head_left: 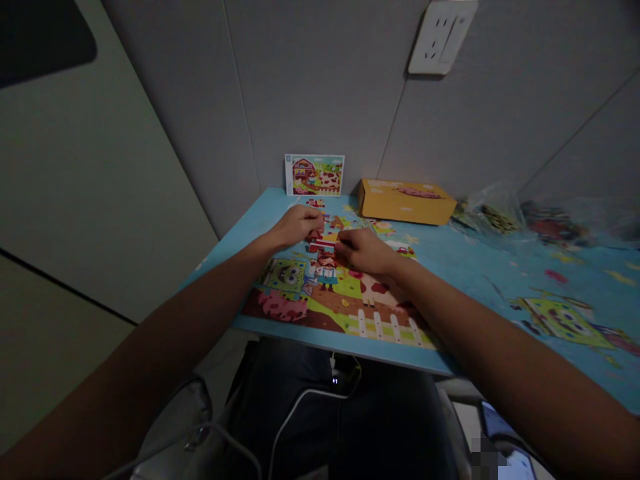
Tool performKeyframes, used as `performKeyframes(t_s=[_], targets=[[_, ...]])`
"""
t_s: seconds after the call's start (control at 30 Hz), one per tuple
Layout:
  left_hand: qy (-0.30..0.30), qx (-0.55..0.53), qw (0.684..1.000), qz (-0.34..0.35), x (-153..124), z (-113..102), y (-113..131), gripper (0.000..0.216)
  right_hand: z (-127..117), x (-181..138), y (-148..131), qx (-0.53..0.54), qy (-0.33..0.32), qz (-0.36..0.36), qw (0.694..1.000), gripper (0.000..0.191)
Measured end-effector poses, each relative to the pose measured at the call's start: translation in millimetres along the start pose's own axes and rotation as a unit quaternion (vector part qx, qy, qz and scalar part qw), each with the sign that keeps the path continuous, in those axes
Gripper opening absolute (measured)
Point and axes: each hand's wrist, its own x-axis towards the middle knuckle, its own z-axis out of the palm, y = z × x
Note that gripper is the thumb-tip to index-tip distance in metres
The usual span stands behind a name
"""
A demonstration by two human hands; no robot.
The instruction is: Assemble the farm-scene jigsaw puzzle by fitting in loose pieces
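A partly assembled farm jigsaw puzzle [320, 317] lies on the table, showing a farmer, a cow, a white fence and a pink pig. Over its upper part, my left hand [299, 225] is closed, with a reddish puzzle piece [315, 235] at its fingertips. My right hand [367, 251] is closed just to the right and nearer to me. Its fingers pinch the end of a red-and-white puzzle piece [323, 246] above the farmer's hat. The fingers partly hide both pieces. More loose pieces [315, 203] lie beyond my hands.
Against the wall leans a reference picture card [318, 175]. To its right stands an orange box [407, 201], followed by clear plastic bags [500, 217] of pieces. A blue cartoon-print cover [480, 267] spans the table. A white cable [295, 407] crosses my lap.
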Motion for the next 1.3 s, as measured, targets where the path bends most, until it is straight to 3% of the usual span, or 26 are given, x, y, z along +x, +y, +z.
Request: performKeyframes(t_s=[0.33,0.53,0.7,0.9,1.1,1.3], targets=[[0.026,-0.053,0.998,-0.011,0,-1,-1,0.015,1,0,0,0.031,0.008,0.005,0.999,0.018],[0.017,-0.13,0.991,-0.036,0,1,4,0.016,12,3,6,0.214,0.077,0.048,0.973,0.025],[0.013,-0.166,0.985,-0.037,0,2,6,0.019,17,5,8,0.312,0.086,0.068,0.944,0.029],[0.011,-0.144,0.989,-0.032,0,1,4,0.018,18,5,10,0.284,0.086,0.064,0.953,0.03],[-0.085,-0.079,0.993,-0.008,-3,5,1,0.02,16,5,9,0.241,0.078,0.055,0.966,0.03],[-0.09,0.035,0.994,0.046,-5,6,4,0.021,14,4,7,0.222,0.082,0.044,0.971,0.029]])
